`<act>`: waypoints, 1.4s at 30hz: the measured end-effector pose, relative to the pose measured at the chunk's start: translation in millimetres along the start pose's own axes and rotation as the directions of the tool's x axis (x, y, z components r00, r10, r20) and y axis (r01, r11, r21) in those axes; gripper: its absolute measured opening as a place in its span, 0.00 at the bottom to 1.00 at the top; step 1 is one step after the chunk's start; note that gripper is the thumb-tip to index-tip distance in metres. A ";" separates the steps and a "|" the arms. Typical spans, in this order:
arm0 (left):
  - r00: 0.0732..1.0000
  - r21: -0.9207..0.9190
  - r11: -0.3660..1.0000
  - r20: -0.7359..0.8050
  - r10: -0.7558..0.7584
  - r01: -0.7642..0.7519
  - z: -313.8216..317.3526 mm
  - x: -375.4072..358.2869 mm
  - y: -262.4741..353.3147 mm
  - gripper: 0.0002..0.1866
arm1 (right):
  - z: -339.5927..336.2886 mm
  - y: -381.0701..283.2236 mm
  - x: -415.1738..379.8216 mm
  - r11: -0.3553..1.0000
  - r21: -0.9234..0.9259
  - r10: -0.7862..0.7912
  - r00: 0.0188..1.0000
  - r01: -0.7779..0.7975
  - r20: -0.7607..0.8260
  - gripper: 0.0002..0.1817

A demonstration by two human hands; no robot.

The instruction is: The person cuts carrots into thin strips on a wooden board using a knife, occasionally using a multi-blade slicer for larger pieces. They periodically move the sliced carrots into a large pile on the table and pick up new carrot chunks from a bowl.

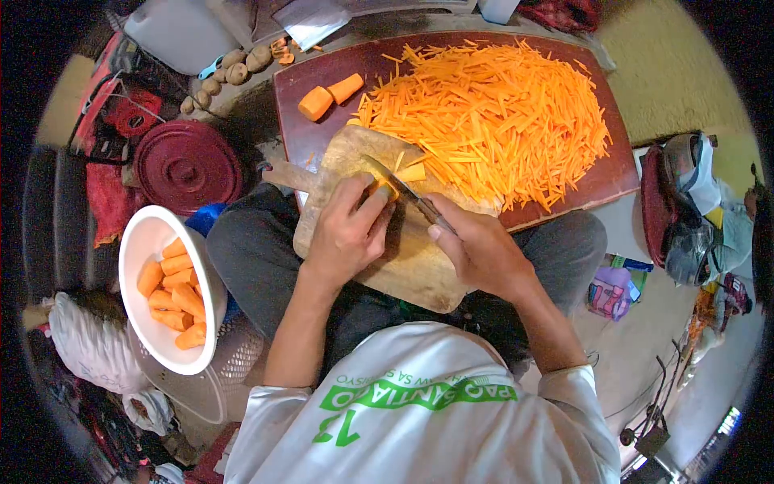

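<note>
My left hand (348,234) presses a carrot piece (385,188) down on a round wooden cutting board (407,270) that rests on my lap. My right hand (480,246) grips a knife (403,187) by its handle, and the blade lies across the carrot piece by my left fingertips. A thin carrot slice (411,173) lies just beyond the blade. Behind the board, a big heap of carrot strips (492,113) covers a dark red tray (294,89), with two carrot chunks (329,95) at its left end.
A white bowl (145,242) holding several peeled carrot chunks sits at my left knee over a white basket (218,379). A dark red pot lid (185,165) and small root pieces (222,77) lie at the far left. Bags (685,210) stand at the right.
</note>
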State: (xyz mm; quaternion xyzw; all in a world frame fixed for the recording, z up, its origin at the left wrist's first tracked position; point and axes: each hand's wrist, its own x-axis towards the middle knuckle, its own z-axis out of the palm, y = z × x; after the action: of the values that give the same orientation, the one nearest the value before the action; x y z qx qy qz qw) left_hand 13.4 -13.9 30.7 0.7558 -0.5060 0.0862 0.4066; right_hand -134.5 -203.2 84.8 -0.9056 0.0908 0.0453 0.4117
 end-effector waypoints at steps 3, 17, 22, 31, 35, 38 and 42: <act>1.000 -0.006 1.000 -0.002 -0.030 0.030 -0.9 0.5 2.2 0.16 | -10.1 -13.3 -7.3 0.998 0.069 -0.002 0.999 0.004 -0.033 0.23; 0.998 0.021 0.999 0.055 -0.036 0.035 -7.4 0.7 4.1 0.19 | -8.7 -10.3 -7.9 0.987 0.136 -0.082 0.995 0.089 -0.057 0.23; 0.997 0.038 0.998 0.060 -0.043 0.041 -6.7 -1.0 3.0 0.19 | -7.2 -15.5 -8.2 0.996 0.049 -0.069 0.997 0.070 -0.023 0.25; 0.994 0.052 0.998 0.101 -0.029 0.024 -11.6 -1.1 5.5 0.25 | 0.3 -24.8 -22.5 0.971 -0.109 -0.220 0.974 0.213 -0.050 0.30; 0.993 0.059 0.998 0.114 -0.043 0.036 -8.6 -0.3 7.7 0.25 | -7.7 -26.5 -23.9 0.978 -0.089 -0.187 0.982 0.187 0.005 0.31; 0.992 0.075 0.997 0.122 -0.026 0.017 -9.1 -0.6 6.5 0.26 | -3.8 -17.3 -23.6 0.969 -0.081 -0.238 0.970 0.234 -0.042 0.30; 0.995 0.095 0.995 0.097 -0.001 -0.008 -8.9 -1.2 6.4 0.26 | -5.2 -11.4 -15.3 0.981 0.020 -0.190 0.980 0.192 -0.051 0.29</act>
State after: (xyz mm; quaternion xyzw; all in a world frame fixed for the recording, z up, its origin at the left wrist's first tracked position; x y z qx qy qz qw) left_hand 10.0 -7.8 39.3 0.7769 -0.5216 0.0742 0.3448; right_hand -147.2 -197.8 99.1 -0.9058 0.0141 -0.0177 0.4230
